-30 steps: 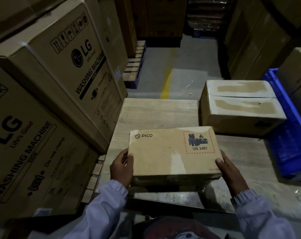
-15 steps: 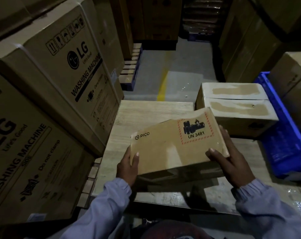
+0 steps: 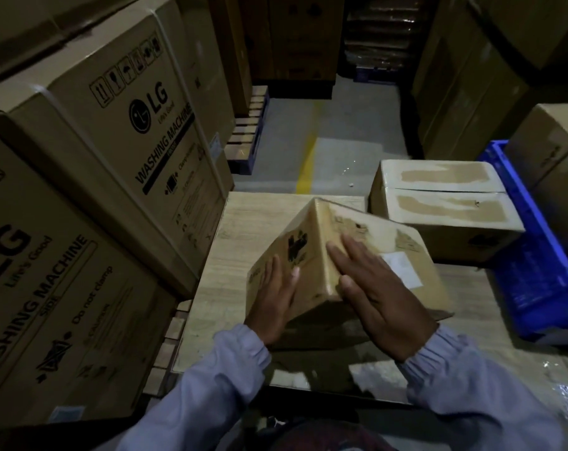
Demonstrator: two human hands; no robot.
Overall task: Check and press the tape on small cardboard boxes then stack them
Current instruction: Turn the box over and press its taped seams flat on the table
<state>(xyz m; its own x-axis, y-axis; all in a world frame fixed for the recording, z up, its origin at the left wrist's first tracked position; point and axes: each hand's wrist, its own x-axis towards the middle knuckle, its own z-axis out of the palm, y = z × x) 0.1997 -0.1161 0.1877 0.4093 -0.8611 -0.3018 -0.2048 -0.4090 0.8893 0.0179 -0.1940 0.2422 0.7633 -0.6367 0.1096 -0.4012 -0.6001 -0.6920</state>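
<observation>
pressing a tilted, closed small box (image 3: pixel 367 229), contents hidden: left hand (image 3: pixel 273 307), right hand (image 3: pixel 383 304), fingers straight.

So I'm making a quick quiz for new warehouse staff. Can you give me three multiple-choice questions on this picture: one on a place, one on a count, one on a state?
1. Where is the blue crate relative to the small box?
A. to its left
B. to its right
C. on top of it

2. How many hands touch the small box?
A. none
B. one
C. two

3. How does the small box sit?
A. lying flat
B. tilted, one edge uppermost
C. inside the crate

Answers:
1 B: the crate is at the right side of the view, beyond the box.
2 C: the left hand and the right hand each lie with straight fingers on a face.
3 B: two faces slope down from a raised edge between the hands.
</observation>
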